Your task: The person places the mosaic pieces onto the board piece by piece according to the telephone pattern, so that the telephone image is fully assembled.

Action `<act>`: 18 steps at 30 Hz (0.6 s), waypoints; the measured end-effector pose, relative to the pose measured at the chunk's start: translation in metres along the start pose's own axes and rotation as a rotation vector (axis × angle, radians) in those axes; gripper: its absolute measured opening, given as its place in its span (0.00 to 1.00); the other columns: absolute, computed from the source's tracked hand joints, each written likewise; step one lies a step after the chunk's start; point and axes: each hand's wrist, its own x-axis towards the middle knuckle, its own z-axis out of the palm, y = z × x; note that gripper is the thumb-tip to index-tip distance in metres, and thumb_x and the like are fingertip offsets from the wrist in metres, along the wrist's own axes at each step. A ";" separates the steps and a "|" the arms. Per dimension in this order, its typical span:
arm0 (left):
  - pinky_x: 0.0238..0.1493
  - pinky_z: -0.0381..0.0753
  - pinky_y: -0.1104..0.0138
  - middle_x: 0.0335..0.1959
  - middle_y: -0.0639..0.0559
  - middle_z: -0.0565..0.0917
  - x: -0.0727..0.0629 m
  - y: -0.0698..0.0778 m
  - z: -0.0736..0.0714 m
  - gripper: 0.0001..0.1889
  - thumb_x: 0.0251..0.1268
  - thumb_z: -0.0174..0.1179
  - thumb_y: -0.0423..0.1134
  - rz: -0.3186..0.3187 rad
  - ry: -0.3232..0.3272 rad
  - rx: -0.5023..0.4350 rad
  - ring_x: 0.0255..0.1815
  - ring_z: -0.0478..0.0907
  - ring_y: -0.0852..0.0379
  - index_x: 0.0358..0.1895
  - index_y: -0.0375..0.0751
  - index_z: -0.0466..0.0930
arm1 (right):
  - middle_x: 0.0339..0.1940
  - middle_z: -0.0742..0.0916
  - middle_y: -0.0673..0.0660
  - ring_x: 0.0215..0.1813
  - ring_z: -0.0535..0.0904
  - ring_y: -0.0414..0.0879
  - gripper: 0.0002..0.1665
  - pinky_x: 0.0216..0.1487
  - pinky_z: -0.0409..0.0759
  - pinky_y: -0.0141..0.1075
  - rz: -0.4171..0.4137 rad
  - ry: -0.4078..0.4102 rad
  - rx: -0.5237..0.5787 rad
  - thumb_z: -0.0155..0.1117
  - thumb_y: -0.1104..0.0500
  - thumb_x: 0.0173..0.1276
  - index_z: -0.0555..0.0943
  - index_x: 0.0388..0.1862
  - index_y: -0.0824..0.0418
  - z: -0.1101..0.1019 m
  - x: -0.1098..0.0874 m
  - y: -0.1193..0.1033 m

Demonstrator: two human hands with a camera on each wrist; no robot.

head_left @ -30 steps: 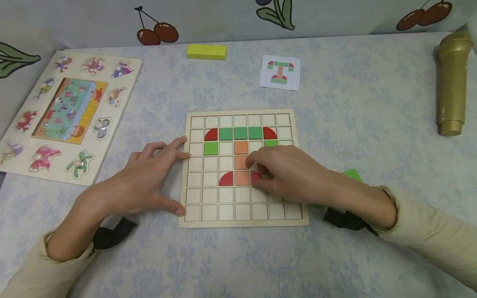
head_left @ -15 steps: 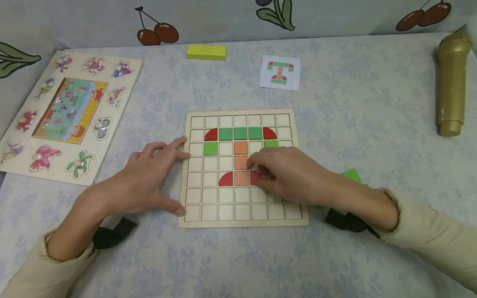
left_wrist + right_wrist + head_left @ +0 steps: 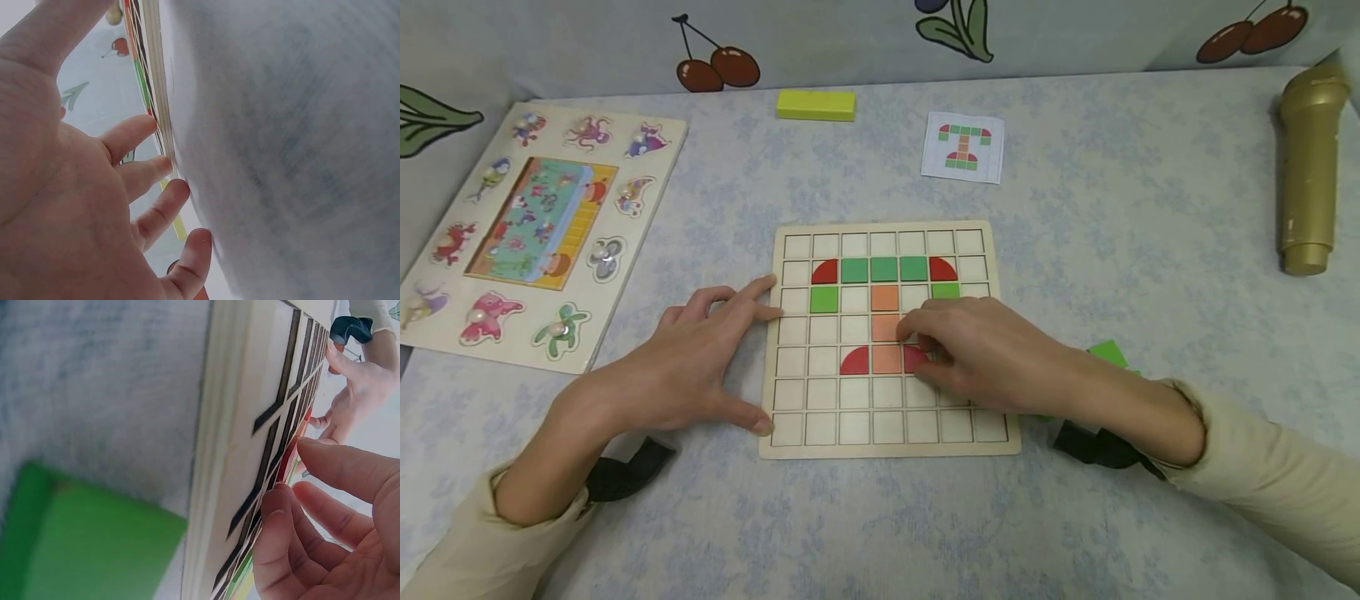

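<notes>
A wooden grid board (image 3: 891,451) lies in the middle of the table. My left hand (image 3: 692,367) rests against its left edge, thumb and fingers spread; in the left wrist view several fingertips (image 3: 164,164) meet the edge or the cloth. At the board's fifth row, thumb and fingers of my right hand (image 3: 981,346) pinch a red quarter-circle piece (image 3: 913,358), also visible in the right wrist view (image 3: 287,459). That piece sits right of an orange square (image 3: 886,359), opposite another red quarter-circle (image 3: 856,362). Higher up are green squares (image 3: 883,268), more orange squares and two red quarter-circles.
Behind the board lie a pattern card (image 3: 962,147) and a yellow block (image 3: 816,105). A sea-animal peg puzzle (image 3: 647,218) is at left, and a gold microphone-shaped object (image 3: 1311,175) at far right. Loose green pieces (image 3: 1108,352) lie partly under my right forearm.
My right hand has shifted very slightly right, with the red quarter-circle still between its fingers. My left hand stays where it was on the board's edge.
</notes>
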 end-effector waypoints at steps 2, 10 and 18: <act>0.62 0.49 0.40 0.80 0.54 0.45 0.000 0.000 0.000 0.64 0.34 0.76 0.68 0.004 0.002 0.000 0.74 0.44 0.42 0.76 0.49 0.51 | 0.31 0.79 0.47 0.32 0.71 0.39 0.11 0.36 0.72 0.37 -0.008 0.002 0.006 0.69 0.66 0.63 0.83 0.44 0.58 -0.002 -0.001 0.000; 0.63 0.49 0.41 0.78 0.55 0.53 0.000 0.000 0.001 0.67 0.35 0.76 0.68 0.013 0.010 -0.005 0.74 0.45 0.43 0.79 0.48 0.44 | 0.35 0.80 0.44 0.33 0.73 0.38 0.14 0.34 0.75 0.35 0.055 0.010 0.024 0.71 0.63 0.61 0.84 0.47 0.56 -0.015 -0.024 0.007; 0.63 0.49 0.42 0.76 0.55 0.58 0.000 -0.001 0.000 0.69 0.35 0.76 0.68 0.014 0.008 -0.009 0.74 0.45 0.42 0.79 0.49 0.41 | 0.35 0.81 0.40 0.35 0.73 0.37 0.19 0.31 0.74 0.32 0.158 0.067 0.040 0.76 0.61 0.59 0.84 0.49 0.53 -0.019 -0.069 0.028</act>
